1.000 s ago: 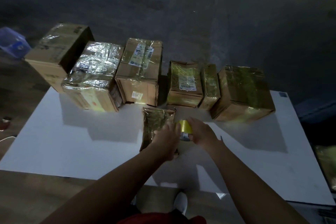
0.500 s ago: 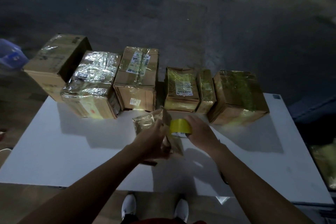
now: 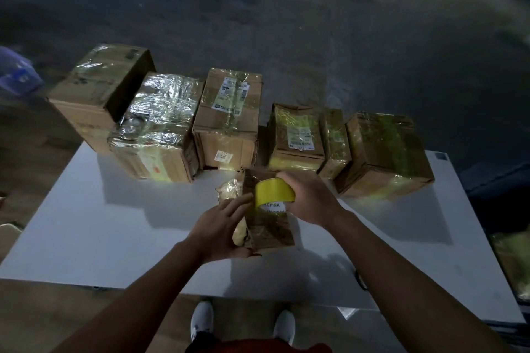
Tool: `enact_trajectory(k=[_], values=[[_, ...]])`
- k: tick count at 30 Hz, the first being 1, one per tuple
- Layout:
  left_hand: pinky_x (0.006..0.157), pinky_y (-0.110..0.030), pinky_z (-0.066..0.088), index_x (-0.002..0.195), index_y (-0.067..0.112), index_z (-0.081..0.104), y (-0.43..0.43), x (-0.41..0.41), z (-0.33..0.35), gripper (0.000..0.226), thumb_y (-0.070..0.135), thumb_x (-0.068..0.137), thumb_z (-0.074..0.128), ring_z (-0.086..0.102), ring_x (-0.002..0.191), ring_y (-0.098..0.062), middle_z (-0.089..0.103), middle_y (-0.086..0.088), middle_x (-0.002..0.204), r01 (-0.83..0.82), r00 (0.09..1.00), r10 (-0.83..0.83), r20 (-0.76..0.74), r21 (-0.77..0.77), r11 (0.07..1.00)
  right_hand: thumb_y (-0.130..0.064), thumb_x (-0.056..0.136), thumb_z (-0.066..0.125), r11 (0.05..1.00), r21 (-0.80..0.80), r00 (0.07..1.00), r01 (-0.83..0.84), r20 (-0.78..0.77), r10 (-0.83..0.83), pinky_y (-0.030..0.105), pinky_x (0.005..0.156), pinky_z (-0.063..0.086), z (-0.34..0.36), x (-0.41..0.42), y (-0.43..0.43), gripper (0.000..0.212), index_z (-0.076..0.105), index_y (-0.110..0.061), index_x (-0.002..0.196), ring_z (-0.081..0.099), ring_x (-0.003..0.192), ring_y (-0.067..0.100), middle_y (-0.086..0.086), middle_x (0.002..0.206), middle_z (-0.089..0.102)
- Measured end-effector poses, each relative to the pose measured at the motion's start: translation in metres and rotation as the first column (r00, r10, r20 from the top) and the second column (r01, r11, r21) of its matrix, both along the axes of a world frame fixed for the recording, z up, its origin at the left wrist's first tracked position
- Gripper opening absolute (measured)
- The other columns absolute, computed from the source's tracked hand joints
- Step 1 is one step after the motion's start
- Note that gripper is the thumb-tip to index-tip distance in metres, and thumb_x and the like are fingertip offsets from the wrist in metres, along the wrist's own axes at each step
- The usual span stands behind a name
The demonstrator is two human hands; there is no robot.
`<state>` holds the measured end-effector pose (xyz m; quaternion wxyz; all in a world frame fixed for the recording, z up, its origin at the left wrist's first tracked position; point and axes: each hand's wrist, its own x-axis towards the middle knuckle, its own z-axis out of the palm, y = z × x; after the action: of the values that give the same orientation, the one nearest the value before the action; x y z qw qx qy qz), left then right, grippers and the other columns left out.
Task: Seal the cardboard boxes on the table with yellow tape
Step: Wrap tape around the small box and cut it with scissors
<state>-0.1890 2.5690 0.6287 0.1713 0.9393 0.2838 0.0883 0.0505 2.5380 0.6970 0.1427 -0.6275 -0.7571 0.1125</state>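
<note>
Since one second ago, the small cardboard box (image 3: 269,226) has gone from lying flat on the table (image 3: 100,232) to being held up at a tilt. The yellow tape roll (image 3: 274,190) now sits at the box's far end. The left hand (image 3: 220,223) grips the box at its near-left corner, with the fingers along the left face and the thumb underneath. The right hand (image 3: 312,200) is curled round the roll, holding it against the box's upper face above a white "CHINA" label. The box lies between the two hands; contact with the table cannot be told. Beyond the hands stands a row of taped cardboard boxes (image 3: 229,123), the nearest just past the fingertips.
</note>
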Motion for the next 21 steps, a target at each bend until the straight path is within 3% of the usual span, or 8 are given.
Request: enact_trajectory(k=[4,7,11,15,18,19,21], values=[[0.07,-0.032,0.058,0.132,0.01,0.043,0.0,-0.013,-0.001,0.099,0.084,0.066,0.051,0.064,0.108,-0.03,0.053,-0.012,0.139,-0.008,0.999,0.007,-0.048,-0.017,1.0,-0.034,0.065,0.083,0.999,0.037,0.992,-0.002,0.125,-0.003,0.038,0.071,0.046,0.004,0.009,-0.003,0.05,0.065,-0.016,0.108,0.066,0.082,0.027,0.003,0.094,0.07],[0.08,-0.036,0.057,0.133,0.008,0.044,0.001,-0.016,-0.003,0.1,0.085,0.069,0.049,0.063,0.111,-0.031,0.051,-0.012,0.14,-0.006,0.998,0.005,-0.056,-0.018,1.0,-0.031,0.065,0.082,0.999,0.017,0.986,0.036,0.16,-0.039,0.039,0.072,0.047,0.0,0.01,-0.006,0.048,0.065,-0.017,0.108,0.066,0.085,0.028,0.003,0.095,0.07],[0.105,-0.052,0.041,0.132,0.006,0.051,-0.001,-0.016,0.007,0.103,0.081,0.061,0.059,0.053,0.12,-0.034,0.053,-0.012,0.137,-0.015,0.994,0.024,-0.11,0.083,0.996,-0.015,0.068,0.075,0.993,0.021,0.991,0.114,0.062,-0.115,0.03,0.069,0.032,0.002,-0.001,-0.007,0.046,0.06,-0.009,0.111,0.062,0.09,0.032,0.011,0.102,0.066],[0.103,-0.066,0.035,0.139,-0.002,0.044,-0.017,0.009,0.029,0.128,0.075,0.042,0.075,0.045,0.13,-0.041,0.049,-0.021,0.14,-0.043,0.948,0.091,-0.306,0.16,0.986,-0.011,0.074,0.072,0.99,-0.016,0.99,0.143,-0.015,-0.143,0.029,0.07,0.029,0.002,-0.014,-0.009,0.041,0.055,-0.003,0.111,0.055,0.094,0.033,0.016,0.104,0.06],[0.116,-0.062,0.009,0.15,-0.005,0.01,-0.029,0.034,0.03,0.126,0.067,0.066,0.07,0.006,0.147,-0.041,0.009,-0.026,0.158,-0.073,0.92,0.117,-0.374,0.13,0.989,-0.012,0.077,0.07,0.989,-0.074,0.992,0.126,-0.015,-0.128,0.029,0.07,0.028,0.005,-0.02,-0.004,0.042,0.051,-0.005,0.114,0.052,0.098,0.03,0.015,0.11,0.057],[0.117,-0.06,0.005,0.151,-0.004,0.005,-0.031,0.038,0.028,0.12,0.064,0.072,0.065,0.001,0.147,-0.04,0.004,-0.026,0.158,-0.091,0.913,0.134,-0.386,0.127,0.988,-0.012,0.077,0.071,0.989,-0.089,0.993,0.114,-0.029,-0.117,0.028,0.07,0.029,0.005,-0.02,-0.004,0.043,0.051,-0.007,0.115,0.052,0.099,0.028,0.013,0.111,0.056],[0.114,-0.062,0.018,0.148,-0.006,0.021,-0.033,0.038,0.022,0.112,0.062,0.07,0.063,0.015,0.145,-0.042,0.022,-0.029,0.154,-0.096,0.914,0.142,-0.38,0.138,0.986,-0.009,0.074,0.071,0.985,-0.128,0.986,0.118,-0.106,-0.132,0.027,0.071,0.031,0.002,-0.014,-0.004,0.044,0.052,-0.01,0.114,0.053,0.099,0.026,0.009,0.113,0.056]])
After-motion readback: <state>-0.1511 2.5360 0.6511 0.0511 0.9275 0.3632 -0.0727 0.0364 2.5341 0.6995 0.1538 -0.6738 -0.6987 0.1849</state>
